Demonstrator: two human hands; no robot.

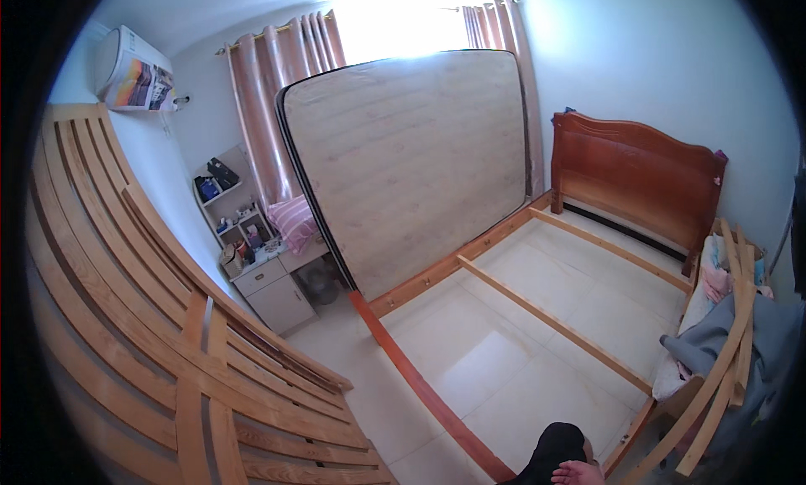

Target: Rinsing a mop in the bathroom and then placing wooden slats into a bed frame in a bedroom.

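Presently, the bed frame's (554,325) long axis runs diagonally, headboard (635,178) end pointing far right. Right hand (576,472): grip cannot be determined; left hand: out of view.

Plain black clothing (556,448) is worn, with bare fingers (566,469).

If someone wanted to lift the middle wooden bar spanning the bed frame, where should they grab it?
Probably toward both ends of the middle bar, from above, hands around its narrow width. It is long, straight and slim, spanning from the far rail to the near rail, its top exposed and tiled floor visible on both sides. Whether its ends are fastened, I can't tell.
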